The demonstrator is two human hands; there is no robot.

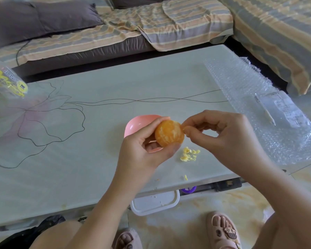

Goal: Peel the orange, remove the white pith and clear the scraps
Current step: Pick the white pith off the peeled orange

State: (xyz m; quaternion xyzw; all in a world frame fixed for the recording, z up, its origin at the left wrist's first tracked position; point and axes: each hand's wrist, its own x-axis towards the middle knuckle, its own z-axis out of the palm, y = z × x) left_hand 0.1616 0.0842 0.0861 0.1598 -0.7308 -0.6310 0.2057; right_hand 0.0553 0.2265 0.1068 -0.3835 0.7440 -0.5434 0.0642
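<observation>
A peeled orange [169,133] with streaks of white pith is gripped by my left hand [144,150] above the table [97,159]. My right hand [221,133] pinches a thin strip of pith at the orange's upper right side. A small pile of pale yellow pith scraps [188,155] lies on the table just below the orange. One stray scrap [185,177] sits near the front edge. A pink bowl [138,123] stands behind my left hand, partly hidden by it.
Bubble wrap [258,105] with a clear packet on it covers the table's right side. A plastic bag with yellow print [7,81] lies at the far left. A white container [154,202] sits on the floor under the table's front edge. A sofa [151,24] runs behind.
</observation>
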